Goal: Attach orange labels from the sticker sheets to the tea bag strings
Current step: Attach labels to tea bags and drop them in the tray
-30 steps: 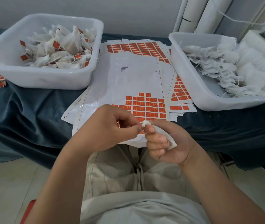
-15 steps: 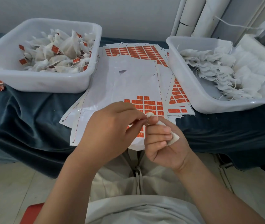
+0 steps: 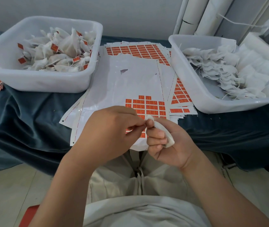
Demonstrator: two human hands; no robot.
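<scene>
**Label risked sticking askew at the pinch**

Over the lap, the rt hand [image 3: 171,149] curled round a white tea bag [image 3: 169,139]. The lt hand [image 3: 112,130] pinched at the bag's top, w/ string or label hidden betw. fingertips. A label folded crooked could've stuck to skin or bag, not string. Beyond lay the sticker sheet [image 3: 147,104], then the left bin [image 3: 40,81] and right bin [image 3: 212,105]. Vs 1 sec earlier, pinch and grip looked unchanged.
</scene>
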